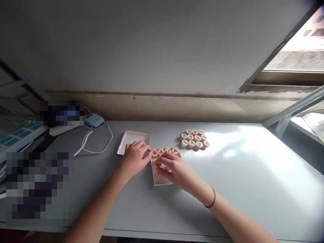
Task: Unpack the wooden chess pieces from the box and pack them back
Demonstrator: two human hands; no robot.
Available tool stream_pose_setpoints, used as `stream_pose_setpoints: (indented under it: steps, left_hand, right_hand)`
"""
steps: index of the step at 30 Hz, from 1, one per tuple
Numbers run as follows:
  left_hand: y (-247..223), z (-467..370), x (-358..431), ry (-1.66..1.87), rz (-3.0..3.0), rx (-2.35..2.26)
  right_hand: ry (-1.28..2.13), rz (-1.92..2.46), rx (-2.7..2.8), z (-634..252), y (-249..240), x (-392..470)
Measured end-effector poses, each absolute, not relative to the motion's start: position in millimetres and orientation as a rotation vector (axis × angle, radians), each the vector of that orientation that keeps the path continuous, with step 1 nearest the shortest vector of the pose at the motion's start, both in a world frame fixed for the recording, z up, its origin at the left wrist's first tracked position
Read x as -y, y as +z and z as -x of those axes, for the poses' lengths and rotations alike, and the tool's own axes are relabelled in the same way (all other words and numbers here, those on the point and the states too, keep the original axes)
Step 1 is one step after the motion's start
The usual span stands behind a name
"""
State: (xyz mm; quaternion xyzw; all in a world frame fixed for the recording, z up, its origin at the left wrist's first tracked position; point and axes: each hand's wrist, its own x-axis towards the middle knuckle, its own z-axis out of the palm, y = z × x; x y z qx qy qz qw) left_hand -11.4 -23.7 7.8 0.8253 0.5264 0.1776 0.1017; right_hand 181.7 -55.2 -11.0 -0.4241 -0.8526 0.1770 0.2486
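A shallow white box (163, 184) lies in front of me, with a row of round wooden xiangqi pieces (161, 152) with red characters along its far side. My left hand (134, 158) is closed at the box's upper left corner, thumb and forefinger pinched on the rim beside the leftmost piece. Over the box, my right hand (176, 167) is curled, its thumb and forefinger around a xiangqi piece (158, 163) that is mostly hidden by the fingers. More xiangqi pieces (194, 138) stand in a stacked group beyond the box to the right.
An open box lid (136, 135) lies behind my left hand. At the left are a light blue device (93, 119), a white cable (111, 135) and power strips (19, 135). The grey table (227, 189) meets the wall at the back; sunlight glares on its right side.
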Motion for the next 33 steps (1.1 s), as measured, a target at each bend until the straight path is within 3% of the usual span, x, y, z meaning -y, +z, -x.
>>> stream_pose_setpoints:
  steps: [13,17,20,25,33]
  left_hand:
    - [6.9,9.7,23.9,0.506,-2.431,-1.588]
    - [7.0,8.7,24.1,0.527,-2.422,-1.569]
    - [4.7,9.3,22.9,0.612,-2.413,-1.555]
    - [-1.2,8.7,21.7,0.673,-2.406,-1.515]
    - [-3.3,10.5,19.7,0.696,-2.388,-1.552]
  right_hand:
    - [0.288,1.253,2.449,-176.4,-19.1,54.9]
    - [0.495,1.294,2.316,-184.1,-5.3,49.8]
    - [0.601,1.455,2.053,-207.7,14.7,28.9]
    - [0.199,2.020,1.944,-248.7,30.4,-30.0]
    - [0.328,2.286,2.105,-258.9,22.3,-73.3]
